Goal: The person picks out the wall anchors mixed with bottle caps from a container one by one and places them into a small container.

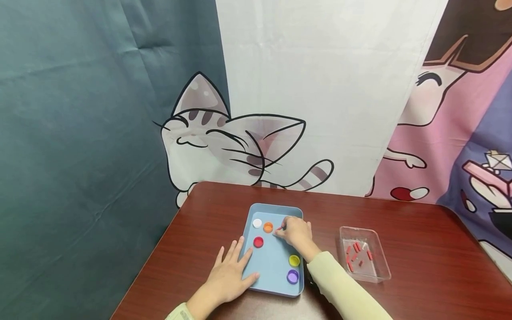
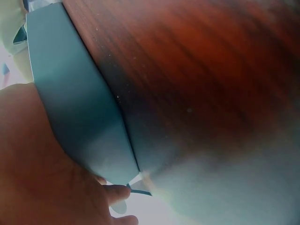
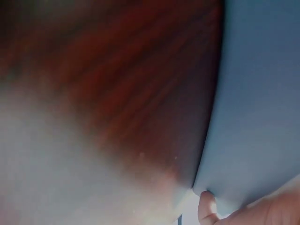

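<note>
A blue tray (image 1: 269,266) lies on the table with round caps in it: white (image 1: 257,223), orange (image 1: 268,227), red (image 1: 258,242), yellow (image 1: 294,261) and purple (image 1: 293,277). Over the tray's far right part, my right hand (image 1: 298,232) pinches a small red stick (image 1: 279,229) to the right of the orange cap. My left hand (image 1: 227,276), fingers spread, rests at the tray's left rim, its thumb reaching over the edge. The left wrist view has the left hand (image 2: 51,164) against the tray's outer wall (image 2: 79,93). Fingers (image 3: 262,211) of the right hand show low in the right wrist view.
To the right of the tray, a clear plastic box (image 1: 374,271) holds several small red sticks (image 1: 357,247). Both stand on a reddish-brown wooden table (image 1: 432,253). Behind it hangs a printed curtain (image 1: 340,89) with cartoon figures.
</note>
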A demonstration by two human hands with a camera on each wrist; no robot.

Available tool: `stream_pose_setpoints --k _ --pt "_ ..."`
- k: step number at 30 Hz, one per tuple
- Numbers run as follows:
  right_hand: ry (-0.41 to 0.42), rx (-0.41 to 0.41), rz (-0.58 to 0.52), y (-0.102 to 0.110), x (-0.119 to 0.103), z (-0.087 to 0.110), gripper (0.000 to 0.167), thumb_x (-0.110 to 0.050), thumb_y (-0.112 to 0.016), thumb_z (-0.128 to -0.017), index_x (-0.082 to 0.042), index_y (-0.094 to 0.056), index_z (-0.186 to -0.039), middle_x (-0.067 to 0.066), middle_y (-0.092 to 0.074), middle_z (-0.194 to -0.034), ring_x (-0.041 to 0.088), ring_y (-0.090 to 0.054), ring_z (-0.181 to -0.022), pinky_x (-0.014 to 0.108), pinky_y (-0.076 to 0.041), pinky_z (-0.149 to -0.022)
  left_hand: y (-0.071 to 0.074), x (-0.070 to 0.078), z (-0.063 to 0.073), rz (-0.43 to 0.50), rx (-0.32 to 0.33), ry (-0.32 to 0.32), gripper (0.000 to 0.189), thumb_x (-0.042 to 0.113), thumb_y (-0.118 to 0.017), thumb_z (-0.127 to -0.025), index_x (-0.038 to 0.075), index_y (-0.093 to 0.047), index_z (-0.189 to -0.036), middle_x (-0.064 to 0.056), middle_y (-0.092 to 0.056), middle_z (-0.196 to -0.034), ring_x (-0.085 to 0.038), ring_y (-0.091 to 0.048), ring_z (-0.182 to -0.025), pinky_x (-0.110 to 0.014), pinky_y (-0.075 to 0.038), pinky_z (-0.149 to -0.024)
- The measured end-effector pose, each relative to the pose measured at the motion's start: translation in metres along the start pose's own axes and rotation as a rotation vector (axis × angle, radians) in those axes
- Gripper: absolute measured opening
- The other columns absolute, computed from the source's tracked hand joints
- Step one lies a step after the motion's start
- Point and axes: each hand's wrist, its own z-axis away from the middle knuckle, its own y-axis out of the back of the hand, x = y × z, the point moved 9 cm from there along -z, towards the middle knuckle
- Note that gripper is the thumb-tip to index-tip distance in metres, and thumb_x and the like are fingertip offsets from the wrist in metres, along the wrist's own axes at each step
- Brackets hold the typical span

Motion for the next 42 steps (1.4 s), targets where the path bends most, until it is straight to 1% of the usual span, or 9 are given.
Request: stream_pose_setpoints --k 5,12,18,22,27,30,35,39,42 --pt "0.013 0.004 0.025 -0.0011 -0.0027 -0.0016 0.036 -0.045 -0.088 -0.075 -0.017 -0.065 -0.077 -0.004 -0.062 -0.073 0.018 -0.055 -0.073 0.045 -0.039 -0.079 -0.0003 -0.0009 -0.0011 -0.008 0.0 0.004 0.076 0.067 -0.046 -0.097 0.019 -0.044 -0.155 -0.014 -0.017 -0.169 -0.038 -0.02 -0.154 -0.066 -0.014 -0.119" --pt "0.017 0.005 0.044 -0.0014 -0.0057 -0.0033 0.031 -0.042 -0.087 -0.078 -0.018 -0.068 -0.08 -0.003 -0.062 -0.074 0.019 -0.055 -0.073 0.046 -0.041 -0.08 -0.0011 -0.002 -0.0007 -0.011 0.001 0.003 0.076 0.067 -0.046 -0.097 0.019 -0.044 -0.155 -0.013 -0.016 -0.169 -0.038 -0.019 -0.154 -0.066 -0.014 -0.119" --pt "0.002 -0.014 0.044 -0.0026 -0.0057 -0.0039 0.032 -0.043 -0.086 -0.079 -0.019 -0.064 -0.077 -0.003 -0.06 -0.073 0.02 -0.055 -0.073 0.052 -0.042 -0.086 0.0019 0.0006 0.0009 -0.008 0.007 -0.003 0.075 0.066 -0.048 -0.097 0.018 -0.045 -0.154 -0.014 -0.018 -0.168 -0.038 -0.021 -0.153 -0.067 -0.015 -0.118" --pt "0.001 -0.03 0.047 -0.0034 -0.0058 -0.0045 0.034 -0.045 -0.085 -0.079 -0.02 -0.062 -0.074 -0.004 -0.06 -0.073 0.021 -0.056 -0.076 0.059 -0.041 -0.095 0.0031 0.0021 0.0017 -0.003 0.007 -0.006 0.074 0.065 -0.048 -0.097 0.017 -0.046 -0.154 -0.015 -0.018 -0.168 -0.039 -0.022 -0.153 -0.067 -0.016 -0.118" --pt "0.008 -0.045 0.055 -0.0031 -0.0062 -0.0053 0.03 -0.04 -0.084 -0.08 -0.02 -0.061 -0.074 -0.003 -0.06 -0.072 0.022 -0.056 -0.076 0.065 -0.039 -0.101 0.0036 0.0029 0.0019 -0.002 0.009 -0.008 0.074 0.065 -0.048 -0.097 0.017 -0.046 -0.154 -0.015 -0.019 -0.168 -0.039 -0.022 -0.153 -0.067 -0.015 -0.118" --pt "0.007 -0.05 0.051 -0.0028 -0.0053 -0.0049 0.028 -0.035 -0.083 -0.081 -0.021 -0.059 -0.073 -0.003 -0.058 -0.071 0.021 -0.054 -0.075 0.061 -0.041 -0.098 0.0024 0.0026 0.0015 -0.003 0.01 -0.008 0.074 0.065 -0.048 -0.097 0.017 -0.046 -0.154 -0.015 -0.019 -0.168 -0.039 -0.022 -0.153 -0.067 -0.015 -0.118" --pt "0.025 -0.065 0.029 -0.0036 -0.0041 -0.0035 0.025 -0.031 -0.083 -0.079 -0.022 -0.061 -0.074 -0.004 -0.059 -0.074 0.02 -0.054 -0.074 0.052 -0.041 -0.086 0.0011 0.0016 0.0017 0.002 0.005 -0.002 0.074 0.065 -0.048 -0.097 0.017 -0.047 -0.153 -0.014 -0.019 -0.168 -0.039 -0.022 -0.153 -0.067 -0.015 -0.118" --pt "0.056 -0.054 0.024 0.0 -0.0041 -0.0019 0.022 -0.03 -0.084 -0.077 -0.024 -0.063 -0.075 -0.004 -0.062 -0.079 0.018 -0.055 -0.076 0.046 -0.039 -0.078 0.0025 0.0021 0.001 -0.003 0.018 -0.005 0.073 0.064 -0.05 -0.097 0.017 -0.048 -0.153 -0.015 -0.02 -0.168 -0.039 -0.023 -0.152 -0.066 -0.016 -0.118" --pt "0.077 -0.043 0.016 0.0036 -0.0043 0.0004 0.021 -0.03 -0.084 -0.076 -0.025 -0.064 -0.074 -0.005 -0.063 -0.078 0.017 -0.056 -0.075 0.044 -0.039 -0.076 0.0032 0.0026 0.0004 -0.005 0.021 -0.005 0.073 0.063 -0.05 -0.097 0.017 -0.048 -0.153 -0.015 -0.02 -0.168 -0.039 -0.023 -0.152 -0.066 -0.016 -0.118"
